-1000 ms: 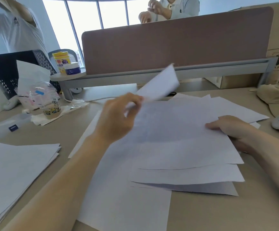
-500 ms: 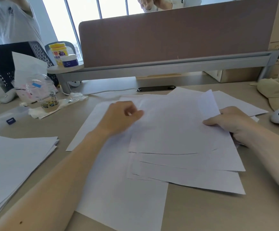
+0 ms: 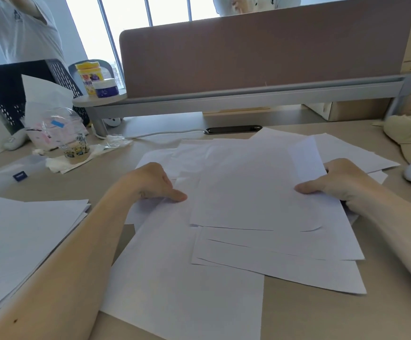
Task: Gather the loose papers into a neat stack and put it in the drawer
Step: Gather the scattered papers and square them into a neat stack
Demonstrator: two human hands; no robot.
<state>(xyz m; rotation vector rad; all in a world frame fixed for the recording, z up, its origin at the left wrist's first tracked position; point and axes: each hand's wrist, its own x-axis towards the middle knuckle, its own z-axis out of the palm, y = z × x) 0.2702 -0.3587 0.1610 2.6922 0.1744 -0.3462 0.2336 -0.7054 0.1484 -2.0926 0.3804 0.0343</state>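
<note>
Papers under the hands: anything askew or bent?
Yes. The loose papers are fanned out with edges at different angles, and one sheet juts toward the camera. By the right hand, the top sheet's corner is folded up.

Left hand dropped the sheet it was waving and now presses the loose papers. Right hand went from flat to pinching their right edge.

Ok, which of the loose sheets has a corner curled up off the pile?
The top sheet, pinched at its right edge by the right hand. Its far right corner folds up; the other sheets lie flat.
</note>
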